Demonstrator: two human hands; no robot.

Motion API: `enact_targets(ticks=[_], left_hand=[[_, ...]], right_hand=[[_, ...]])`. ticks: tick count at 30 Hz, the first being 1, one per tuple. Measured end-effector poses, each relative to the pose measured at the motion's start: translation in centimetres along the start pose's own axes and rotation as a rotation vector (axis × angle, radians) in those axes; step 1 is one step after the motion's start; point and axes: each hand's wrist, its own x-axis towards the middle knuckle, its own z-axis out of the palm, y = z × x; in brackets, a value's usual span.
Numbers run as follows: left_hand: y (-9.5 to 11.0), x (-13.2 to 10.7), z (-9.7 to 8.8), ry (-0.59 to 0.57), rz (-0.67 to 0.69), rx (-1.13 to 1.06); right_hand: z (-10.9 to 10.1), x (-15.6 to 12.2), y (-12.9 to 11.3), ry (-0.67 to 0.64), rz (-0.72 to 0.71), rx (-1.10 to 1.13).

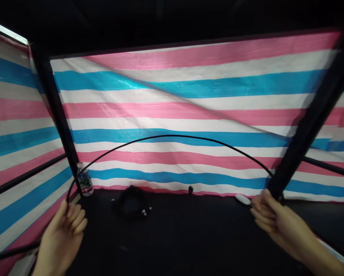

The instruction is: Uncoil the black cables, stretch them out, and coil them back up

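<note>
A thin black cable arches high across the view between my two hands. My left hand is low at the left, its fingers curled around one end of the cable. My right hand grips the other stretch of the cable at the right, right beside a black upright post. A coiled bundle of black cable lies on the black tabletop, between my hands and beyond them. Small pale connectors show at the edge of the coil.
A plastic water bottle stands at the back left corner of the table. A white oval object lies near my right hand, and a small black plug stands at the back edge. Pink, white and blue striped tarpaulin on black frame bars encloses the back and sides.
</note>
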Motion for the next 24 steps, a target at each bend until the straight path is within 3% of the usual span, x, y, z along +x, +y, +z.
enact_targets(ticks=[5, 10, 16, 20, 24], left_hand=[[-5.0, 0.0, 0.7, -0.1, 0.017, -0.136], [-9.2, 1.2, 0.2, -0.133, 0.025, -0.233], [-13.9, 3.9, -1.9, -0.131, -0.082, -0.375], [-15.4, 4.9, -3.3, -0.186, -0.14, -0.433], [-15.4, 4.9, -4.3, -0.251, -0.196, -0.432]], right_hand=[[3.5, -1.3, 3.9, -0.096, 0.12, 0.167], [4.7, -1.1, 8.2, -0.177, 0.161, 0.332], [5.4, -0.2, 12.8, -0.241, 0.189, 0.482], [4.9, -0.1, 14.6, -0.276, 0.226, 0.53], [4.0, -0.6, 15.1, -0.304, 0.242, 0.57]])
